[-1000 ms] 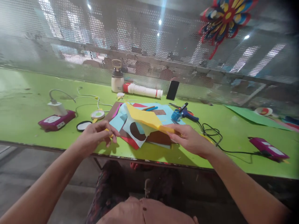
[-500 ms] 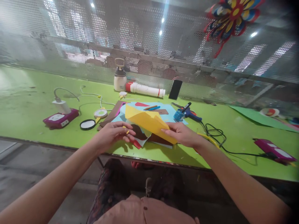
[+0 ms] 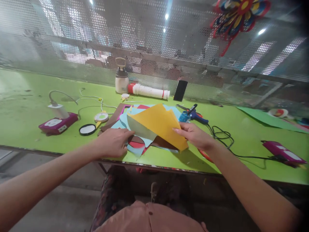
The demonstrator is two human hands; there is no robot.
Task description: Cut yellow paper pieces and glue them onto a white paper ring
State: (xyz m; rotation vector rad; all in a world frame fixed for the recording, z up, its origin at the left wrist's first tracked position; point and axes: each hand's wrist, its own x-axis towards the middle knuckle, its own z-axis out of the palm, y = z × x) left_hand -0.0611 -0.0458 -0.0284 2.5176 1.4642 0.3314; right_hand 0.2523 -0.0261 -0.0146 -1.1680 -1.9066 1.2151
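Note:
My right hand (image 3: pixel 194 134) pinches the right edge of a yellow paper sheet (image 3: pixel 156 121), thumb on top. The sheet is raised and tilted over a pile of coloured paper. Beside the pile's left front edge is my left hand (image 3: pixel 114 141), back up, fingers curled and index fingertip against the paper; whatever is under the fingers is hidden. Under the yellow sheet lie light blue paper (image 3: pixel 124 120), brown paper (image 3: pixel 166 143) and a red piece (image 3: pixel 135 145). Orange-red handles (image 3: pixel 205 155) show partly below my right wrist.
A purple power strip (image 3: pixel 59 124), a round black-rimmed lid (image 3: pixel 87 129) and a tape roll (image 3: pixel 101 116) lie left. Behind stand a sprayer bottle (image 3: pixel 122 82), white tube (image 3: pixel 149 91) and phone (image 3: pixel 180 91). A blue glue gun (image 3: pixel 199 118) with its cord lies right, by a blue jar (image 3: pixel 184 116).
My right hand has turned the yellow sheet flatter to view and moved slightly right. My left hand has turned palm down and its fingers have curled at the pile's edge.

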